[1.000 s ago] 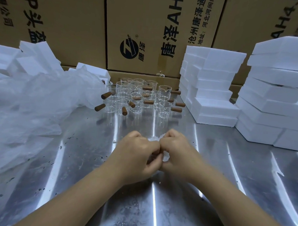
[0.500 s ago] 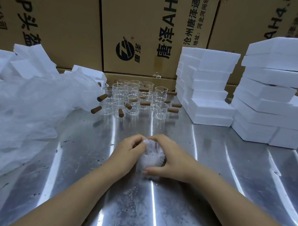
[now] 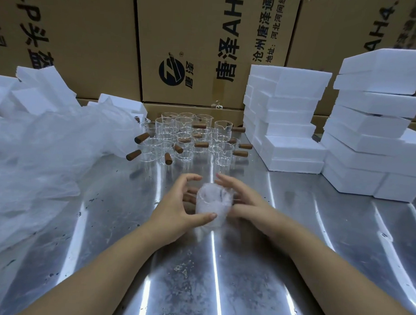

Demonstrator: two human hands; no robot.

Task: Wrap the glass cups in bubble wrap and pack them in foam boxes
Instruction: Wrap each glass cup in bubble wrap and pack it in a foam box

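Note:
A glass cup wrapped in bubble wrap point(image 3: 213, 204) stands upright on the steel table point(image 3: 221, 275) in front of me. My left hand point(image 3: 177, 210) curls round it, thumb on its lower front and fingers behind, with the index finger lifted above the rim. My right hand point(image 3: 245, 203) lies against the cup's right side with its fingers spread and nearly straight. Behind them stands a cluster of several bare glass cups with brown wooden handles point(image 3: 191, 140). A loose heap of bubble wrap point(image 3: 49, 151) covers the table's left side.
Two stacks of white foam boxes stand at the right, one point(image 3: 286, 117) beside the cups and a taller one point(image 3: 378, 125) further right. More foam pieces point(image 3: 39, 90) lie behind the wrap heap. Large cardboard cartons point(image 3: 206, 44) wall off the back.
Both hands were pressed together over the cup, tucking in the wrap. Now they have spread apart, and the wrapped cup stands upright between them.

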